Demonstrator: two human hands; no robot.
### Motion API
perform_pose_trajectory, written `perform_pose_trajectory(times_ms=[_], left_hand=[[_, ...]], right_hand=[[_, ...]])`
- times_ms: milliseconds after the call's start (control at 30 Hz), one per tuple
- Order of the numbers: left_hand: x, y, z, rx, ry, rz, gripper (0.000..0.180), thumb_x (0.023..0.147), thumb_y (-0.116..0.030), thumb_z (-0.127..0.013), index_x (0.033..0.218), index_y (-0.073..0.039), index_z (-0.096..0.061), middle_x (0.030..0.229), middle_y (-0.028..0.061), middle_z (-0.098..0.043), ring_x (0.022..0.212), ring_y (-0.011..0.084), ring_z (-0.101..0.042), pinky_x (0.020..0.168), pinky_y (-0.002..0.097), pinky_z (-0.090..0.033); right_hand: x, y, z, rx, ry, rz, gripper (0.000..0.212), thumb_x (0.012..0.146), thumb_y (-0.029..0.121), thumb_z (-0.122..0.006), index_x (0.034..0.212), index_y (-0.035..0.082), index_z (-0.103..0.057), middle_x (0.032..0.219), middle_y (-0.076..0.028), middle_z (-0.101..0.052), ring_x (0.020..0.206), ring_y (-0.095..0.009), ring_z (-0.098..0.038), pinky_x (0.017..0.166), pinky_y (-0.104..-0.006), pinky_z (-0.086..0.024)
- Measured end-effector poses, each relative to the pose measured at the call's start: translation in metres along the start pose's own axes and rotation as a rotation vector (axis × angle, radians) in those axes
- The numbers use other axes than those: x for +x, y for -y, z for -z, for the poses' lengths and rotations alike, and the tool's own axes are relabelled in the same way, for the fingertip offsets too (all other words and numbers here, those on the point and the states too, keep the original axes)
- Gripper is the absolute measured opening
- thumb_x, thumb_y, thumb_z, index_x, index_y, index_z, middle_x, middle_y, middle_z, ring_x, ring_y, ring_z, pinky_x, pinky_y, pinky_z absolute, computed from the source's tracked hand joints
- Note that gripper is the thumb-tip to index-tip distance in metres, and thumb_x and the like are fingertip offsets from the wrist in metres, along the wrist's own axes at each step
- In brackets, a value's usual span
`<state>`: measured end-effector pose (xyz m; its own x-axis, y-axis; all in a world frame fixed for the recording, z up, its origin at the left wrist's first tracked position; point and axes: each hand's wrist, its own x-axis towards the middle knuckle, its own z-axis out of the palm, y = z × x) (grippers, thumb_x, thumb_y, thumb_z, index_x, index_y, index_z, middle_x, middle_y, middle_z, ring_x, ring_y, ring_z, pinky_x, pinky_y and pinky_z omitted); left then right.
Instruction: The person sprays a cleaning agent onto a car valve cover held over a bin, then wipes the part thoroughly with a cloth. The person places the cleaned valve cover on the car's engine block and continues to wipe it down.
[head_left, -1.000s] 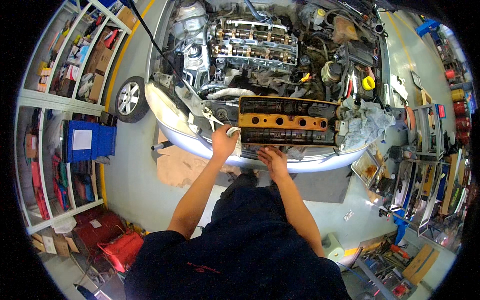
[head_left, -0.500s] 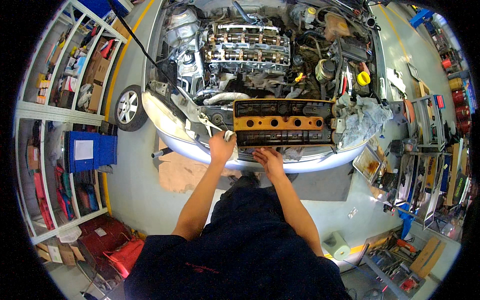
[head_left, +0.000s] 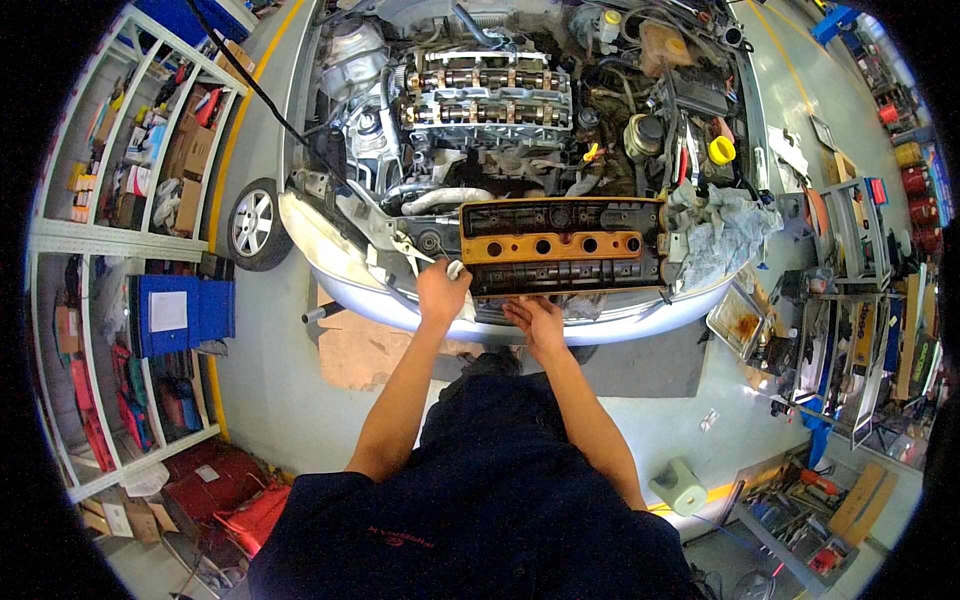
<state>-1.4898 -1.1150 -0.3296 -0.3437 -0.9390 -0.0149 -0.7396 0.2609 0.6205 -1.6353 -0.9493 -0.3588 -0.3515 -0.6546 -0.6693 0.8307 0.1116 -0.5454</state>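
Across the nose of a silver car [head_left: 620, 328], an upturned engine cover [head_left: 566, 247].
In the head view, the pale grey workshop floor [head_left: 620, 420] bears a dark mat [head_left: 665, 368], flat cardboard [head_left: 355, 350] and a wheel [head_left: 258, 225], with metal shelving [head_left: 130, 240] on the left; the cover lies in front of the engine [head_left: 485, 98], its ribbed inside dark and grimy around a golden-brown band [head_left: 518, 247]; counted, there are one cover, four round holes [head_left: 543, 246] along its band, two camshafts [head_left: 480, 80], one yellow cap [head_left: 721, 151] and one crumpled grey rag [head_left: 725, 225] beside the cover's right end; the left hand [head_left: 441, 295], fingers drawn together, pinches a white wad [head_left: 454, 270] by the near left corner; the right hand [head_left: 537, 322], fingers half curled, is at the near edge, and whether it grips there I cannot tell.
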Motion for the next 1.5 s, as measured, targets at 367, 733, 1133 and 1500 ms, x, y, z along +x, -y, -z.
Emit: perform_pose_trajectory(times_ms=[367,733,1133,1500], left_hand=[[0.003,-0.009,0.005,-0.036,-0.017,-0.035,0.024,0.087,-0.019,-0.082,0.095,0.000,-0.072,0.092,0.0255,-0.076,0.088,0.0469,-0.073,0.079,0.0518,-0.059],[0.001,-0.008,0.001,-0.046,-0.019,-0.040,0.020,0.087,-0.015,-0.078,0.101,0.000,-0.076,0.090,0.0244,-0.076,0.087,0.0432,-0.075,0.078,0.0493,-0.059],[0.011,-0.014,0.004,-0.018,0.005,-0.060,0.022,0.085,-0.015,-0.078,0.100,0.001,-0.077,0.090,0.0233,-0.077,0.086,0.0412,-0.077,0.079,0.0465,-0.061],[-0.002,-0.006,0.005,0.018,0.119,0.076,0.026,0.079,-0.016,-0.078,0.094,0.004,-0.076,0.090,0.0286,-0.075,0.089,0.0468,-0.074,0.083,0.0508,-0.059]], right_hand=[[0.006,-0.008,0.004,0.055,0.024,0.026,0.032,0.100,0.005,-0.071,0.127,-0.007,-0.058,0.117,-0.017,-0.070,0.106,-0.032,-0.073,0.093,-0.0450,-0.062],[0.005,-0.001,0.001,0.042,-0.056,0.000,0.032,0.101,0.011,-0.073,0.123,-0.007,-0.059,0.118,-0.019,-0.070,0.107,-0.033,-0.074,0.093,-0.0432,-0.062],[0.001,0.003,0.000,0.055,-0.021,0.006,0.025,0.104,0.008,-0.067,0.121,-0.007,-0.058,0.115,-0.021,-0.070,0.110,-0.033,-0.073,0.099,-0.0450,-0.062],[-0.002,0.009,-0.004,0.125,0.017,0.026,0.017,0.103,0.005,-0.066,0.112,-0.009,-0.064,0.118,-0.020,-0.071,0.111,-0.032,-0.072,0.104,-0.0453,-0.061]])
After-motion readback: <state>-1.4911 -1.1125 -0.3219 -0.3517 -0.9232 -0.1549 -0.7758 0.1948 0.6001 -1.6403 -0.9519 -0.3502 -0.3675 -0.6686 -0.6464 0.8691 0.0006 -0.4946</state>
